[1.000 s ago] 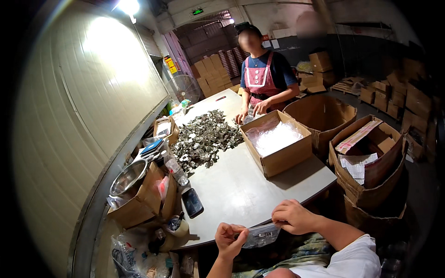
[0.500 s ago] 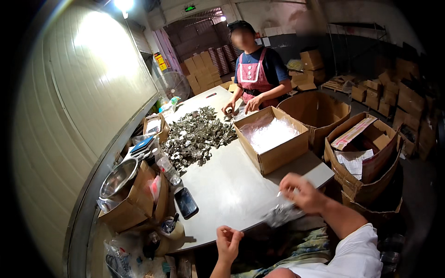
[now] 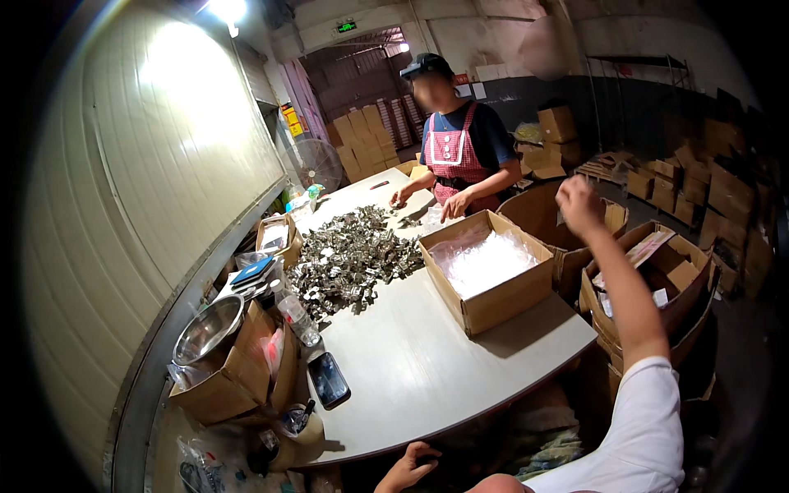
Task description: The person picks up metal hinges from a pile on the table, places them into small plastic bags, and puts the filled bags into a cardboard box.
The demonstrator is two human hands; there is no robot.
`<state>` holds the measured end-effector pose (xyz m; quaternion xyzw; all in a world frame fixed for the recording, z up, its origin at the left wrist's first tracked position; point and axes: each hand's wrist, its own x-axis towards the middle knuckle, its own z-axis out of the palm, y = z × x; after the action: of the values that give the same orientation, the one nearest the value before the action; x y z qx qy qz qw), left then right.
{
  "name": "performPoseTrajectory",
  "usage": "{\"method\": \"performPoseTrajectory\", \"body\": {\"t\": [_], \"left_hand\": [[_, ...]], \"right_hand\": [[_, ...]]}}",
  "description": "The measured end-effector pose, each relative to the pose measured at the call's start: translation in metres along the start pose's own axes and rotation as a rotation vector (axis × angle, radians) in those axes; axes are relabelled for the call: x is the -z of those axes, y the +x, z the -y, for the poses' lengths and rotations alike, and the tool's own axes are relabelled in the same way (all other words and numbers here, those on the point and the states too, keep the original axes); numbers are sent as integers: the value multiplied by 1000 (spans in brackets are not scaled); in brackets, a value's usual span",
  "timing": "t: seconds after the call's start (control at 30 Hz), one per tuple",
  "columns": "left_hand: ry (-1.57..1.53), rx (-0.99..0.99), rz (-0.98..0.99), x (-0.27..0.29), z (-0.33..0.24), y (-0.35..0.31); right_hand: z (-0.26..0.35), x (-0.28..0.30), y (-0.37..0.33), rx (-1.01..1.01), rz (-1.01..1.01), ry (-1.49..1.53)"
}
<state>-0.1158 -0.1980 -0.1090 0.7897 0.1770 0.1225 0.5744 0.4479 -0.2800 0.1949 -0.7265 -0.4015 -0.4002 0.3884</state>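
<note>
My right hand (image 3: 579, 205) is raised at the end of an outstretched arm, over the tall open carton (image 3: 612, 218) beyond the table's right side. Its fingers are curled closed; what they hold, if anything, I cannot make out. Low at the table's front edge is my left hand (image 3: 411, 467), its fingers loosely bent and thumb apart, with nothing visible in it. An open cardboard box (image 3: 509, 283) lined with clear plastic and holding small clear bags (image 3: 493, 261) stands on the table (image 3: 411, 361). Left of it lies a heap of small shiny metal pieces (image 3: 353, 259).
Across the table a co-worker (image 3: 460, 148) in a checked apron handles metal pieces beside the heap. A phone (image 3: 329, 380), a plastic bottle (image 3: 297, 319) and a steel bowl (image 3: 209, 329) line the left side. Another open carton (image 3: 649, 287) stands at the right.
My right hand has swung up and away from the table's front edge; the clear bag of metal pieces below it is no longer visible. My left hand has dropped lower.
</note>
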Motion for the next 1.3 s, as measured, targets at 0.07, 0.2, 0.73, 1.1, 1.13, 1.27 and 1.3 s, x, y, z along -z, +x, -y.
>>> {"method": "performPoseTrajectory", "body": {"t": [0.07, 0.2, 0.73, 1.1, 1.13, 1.27, 1.3], "left_hand": [[-226, 145, 4, 1, -19, 2], [-255, 540, 248, 37, -73, -1], [1004, 342, -39, 55, 116, 99], [1180, 356, -79, 56, 157, 120], [1191, 353, -81, 57, 157, 120], [1218, 351, -91, 56, 159, 112], [1231, 346, -96, 56, 160, 110]], "right_hand": [[20, -29, -34, 184, -12, 230], [143, -42, -105, 42, 602, 838], [305, -119, -237, 456, 537, 1060], [293, -145, -242, 130, 623, 1019], [292, -146, -242, 114, 593, 1019], [292, -151, -245, 144, 542, 1009], [292, -152, -243, 138, 534, 999]]}}
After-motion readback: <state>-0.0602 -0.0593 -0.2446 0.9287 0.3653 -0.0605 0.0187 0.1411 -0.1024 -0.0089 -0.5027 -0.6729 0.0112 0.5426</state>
